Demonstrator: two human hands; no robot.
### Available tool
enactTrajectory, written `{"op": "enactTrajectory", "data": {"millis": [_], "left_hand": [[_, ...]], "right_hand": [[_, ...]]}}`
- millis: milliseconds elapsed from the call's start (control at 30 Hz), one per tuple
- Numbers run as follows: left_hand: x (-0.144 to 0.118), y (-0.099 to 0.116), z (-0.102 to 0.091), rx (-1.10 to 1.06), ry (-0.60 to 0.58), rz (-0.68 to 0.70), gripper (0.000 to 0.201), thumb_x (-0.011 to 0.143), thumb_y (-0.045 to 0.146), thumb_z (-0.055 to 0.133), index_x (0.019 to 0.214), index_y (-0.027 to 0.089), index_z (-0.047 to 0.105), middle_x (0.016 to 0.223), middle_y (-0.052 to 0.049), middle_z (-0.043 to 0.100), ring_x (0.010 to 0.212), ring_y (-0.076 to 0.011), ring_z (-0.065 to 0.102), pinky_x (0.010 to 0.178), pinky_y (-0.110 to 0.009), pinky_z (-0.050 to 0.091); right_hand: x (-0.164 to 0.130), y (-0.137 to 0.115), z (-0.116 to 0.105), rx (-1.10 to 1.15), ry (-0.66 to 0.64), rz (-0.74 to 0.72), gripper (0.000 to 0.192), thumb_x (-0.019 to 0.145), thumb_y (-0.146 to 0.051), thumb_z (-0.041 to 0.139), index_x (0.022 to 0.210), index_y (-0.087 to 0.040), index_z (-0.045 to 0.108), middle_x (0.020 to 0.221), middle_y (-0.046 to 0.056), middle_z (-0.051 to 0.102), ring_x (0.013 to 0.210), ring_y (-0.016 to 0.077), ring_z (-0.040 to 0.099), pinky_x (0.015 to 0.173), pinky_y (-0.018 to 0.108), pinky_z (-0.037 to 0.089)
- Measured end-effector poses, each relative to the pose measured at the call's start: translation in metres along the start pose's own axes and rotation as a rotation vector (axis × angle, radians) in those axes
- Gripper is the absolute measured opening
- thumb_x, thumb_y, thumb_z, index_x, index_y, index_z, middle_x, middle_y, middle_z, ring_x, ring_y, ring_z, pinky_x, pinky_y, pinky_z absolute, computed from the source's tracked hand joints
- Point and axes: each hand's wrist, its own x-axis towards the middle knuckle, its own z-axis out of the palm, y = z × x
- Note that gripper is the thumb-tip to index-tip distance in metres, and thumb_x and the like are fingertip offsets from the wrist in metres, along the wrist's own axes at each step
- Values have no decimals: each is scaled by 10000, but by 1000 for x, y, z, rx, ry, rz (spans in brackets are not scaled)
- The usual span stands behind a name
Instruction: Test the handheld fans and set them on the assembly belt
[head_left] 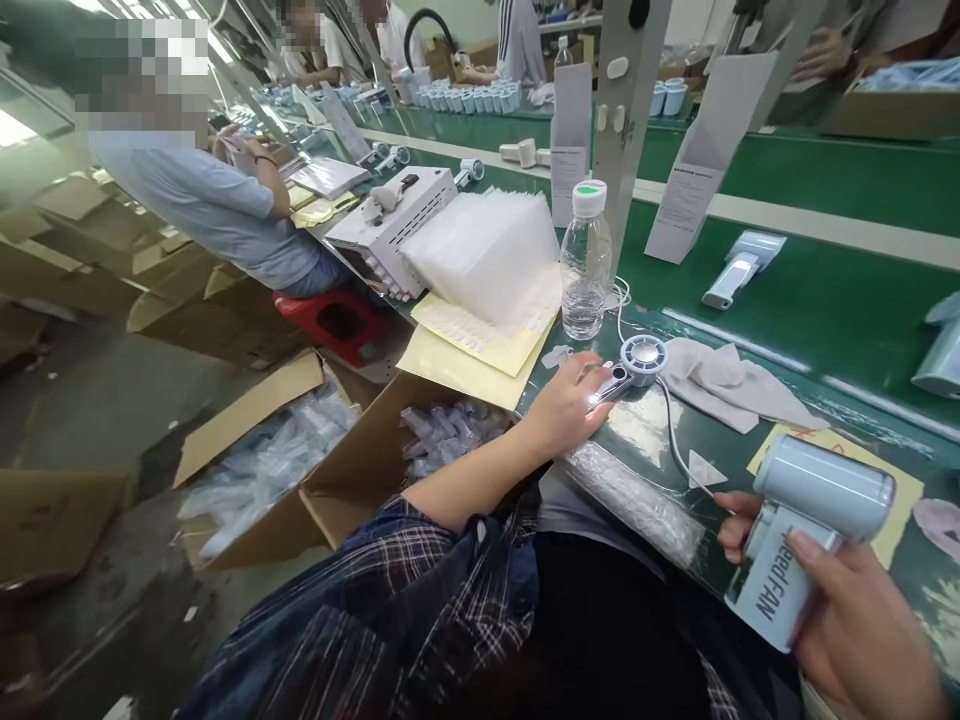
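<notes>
Head view: cardboard box [360, 470] of bagged fans [442, 430].

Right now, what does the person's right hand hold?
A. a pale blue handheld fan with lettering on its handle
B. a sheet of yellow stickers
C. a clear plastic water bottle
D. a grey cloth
A: the right hand wraps the handle of the pale blue handheld fan, while the clear plastic water bottle stands apart on the green table.
</notes>
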Motion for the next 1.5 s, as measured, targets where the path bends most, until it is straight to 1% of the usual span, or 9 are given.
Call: {"op": "enactTrajectory", "data": {"millis": [200, 400, 600, 700, 833, 1033, 1200, 1367, 1500], "left_hand": [[-14, -6, 9, 60, 159, 73, 438, 1054, 291, 603, 1468, 179, 514, 1337, -162, 635, 1156, -250, 703, 1022, -433, 632], [-9, -1, 6, 115, -30, -39, 318, 1034, 299, 592, 1318, 195, 690, 1336, -175, 696, 1087, -273, 713, 963, -451, 565], [-8, 6, 7, 109, -62, -116, 332, 1018, 317, 611, 1315, 219, 723, 1394, -167, 693, 1096, -268, 714, 1007, -453, 507], [-11, 2, 3, 26, 6, -110, 421, 984, 435, 665, 1343, 217, 697, 1467, -173, 637, 1206, -301, 676, 1076, -486, 501], [-13, -25, -27, 9, 164, -157, 549, 1015, 472, 589, 1495, 205, 575, 1454, -159, 629, 1384, -316, 559, 1192, -512, 463], [-4, -86, -75, 299, -15, -440, 389, 1017, 237, 559, 1369, 137, 689, 1341, -187, 662, 1279, -332, 600, 1196, -529, 464], [15, -105, -68, 338, -79, -449, 416, 1025, 148, 512, 1410, 156, 669, 1310, -177, 634, 1239, -312, 610, 1136, -490, 504], [31, -114, -54, 341, -114, -450, 248, 1035, 158, 511, 1073, 187, 754, 1138, -145, 643, 1144, -311, 616, 1088, -492, 523], [29, -116, -51, 339, -79, -465, 252, 1017, 138, 512, 1138, 178, 729, 1174, -153, 634, 1157, -312, 605, 1120, -510, 504]], "right_hand": [[1, 2, 2, -9, 4, 22, 591, 623, -532, 972, 1088, -235, 758, 989, 103, 802, 681, 215, 717, 562, 284, 653], [6, 8, 7, 3, -27, 31, 525, 676, -504, 947, 1084, -243, 745, 995, 95, 796, 701, 207, 713, 601, 289, 656], [10, 12, 10, 14, -22, 36, 584, 627, -521, 971, 1080, -240, 733, 968, 94, 790, 681, 202, 696, 594, 292, 646], [11, 12, 8, 15, -21, 40, 589, 626, -519, 971, 1086, -238, 733, 962, 93, 787, 675, 202, 689, 581, 295, 641], [14, 14, 2, 2, -25, 64, 571, 680, -499, 938, 1143, -241, 727, 983, 92, 791, 702, 209, 704, 597, 296, 652], [16, 16, 5, -23, -32, 44, 583, 656, -505, 952, 1131, -267, 712, 968, 82, 800, 674, 218, 707, 573, 310, 652], [15, 16, 7, -19, -54, 15, 536, 688, -495, 937, 1117, -259, 719, 962, 97, 803, 667, 227, 709, 584, 329, 651], [15, 21, 5, -11, -62, -8, 505, 740, -479, 919, 1132, -241, 707, 986, 96, 807, 688, 220, 724, 627, 344, 660], [16, 23, 5, 13, -77, -12, 531, 741, -485, 920, 1162, -250, 696, 980, 93, 805, 693, 221, 725, 643, 356, 665]]}}
